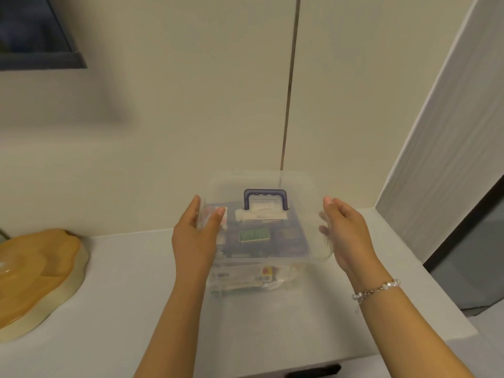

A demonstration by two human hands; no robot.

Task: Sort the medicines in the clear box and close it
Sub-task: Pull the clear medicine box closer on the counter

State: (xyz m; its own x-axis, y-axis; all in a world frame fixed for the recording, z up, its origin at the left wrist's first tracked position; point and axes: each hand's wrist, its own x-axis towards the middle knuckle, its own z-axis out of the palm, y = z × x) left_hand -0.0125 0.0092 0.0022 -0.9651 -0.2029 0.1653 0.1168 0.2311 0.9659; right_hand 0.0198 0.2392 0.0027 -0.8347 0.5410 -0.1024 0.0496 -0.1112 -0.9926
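Observation:
A clear plastic box (300,268) stands on the white counter, packed with medicine packets (253,235). Its clear lid (261,181), with a dark blue handle (266,197), is over the box, tilted up at the far side. My left hand (196,236) grips the lid's left edge, thumb on top. My right hand (346,230) holds the lid's right edge, fingers curled behind the plastic. A green packet shows through the lid.
A round amber lidded dish (35,276) sits at the counter's left. The wall rises just behind the box. A white panel (441,148) stands to the right, and the counter's front edge (354,361) has a dark handle slot below.

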